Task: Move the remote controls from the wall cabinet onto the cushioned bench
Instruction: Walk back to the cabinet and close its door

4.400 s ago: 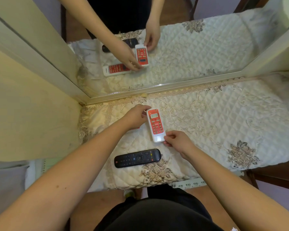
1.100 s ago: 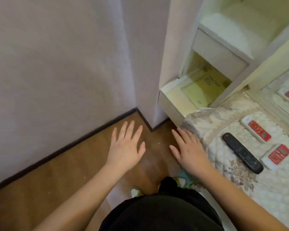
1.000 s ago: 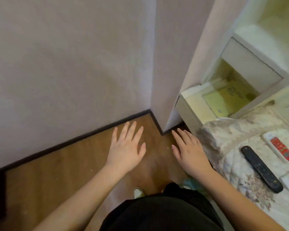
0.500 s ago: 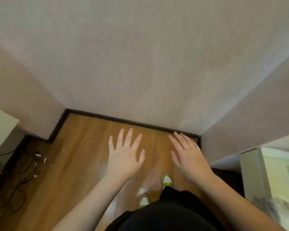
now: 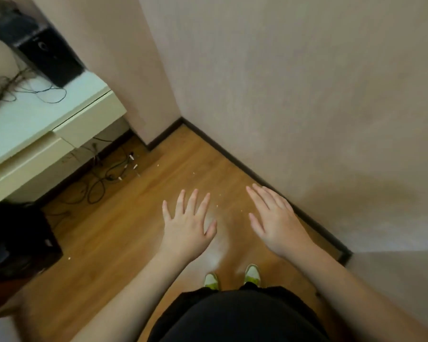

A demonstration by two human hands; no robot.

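Neither the remote controls, nor the cushioned bench, nor the wall cabinet is in view. My left hand (image 5: 188,224) is stretched out flat over the wooden floor with its fingers spread and holds nothing. My right hand (image 5: 273,218) is held out beside it, fingers straight, also with nothing in it. Both hands hover in front of my body above my two shoes (image 5: 232,276).
A plain wall (image 5: 307,95) runs close on the right with a dark skirting board. A white low cabinet (image 5: 47,134) stands at the left with a black speaker (image 5: 42,48) and cables on it. More cables (image 5: 104,174) lie on the floor. A dark box (image 5: 15,243) sits lower left.
The view has swung left, away from the bench with the three remotes. The bench and shelf left the frame; the white cabinet and speaker came in. Both hands stayed flat and empty.
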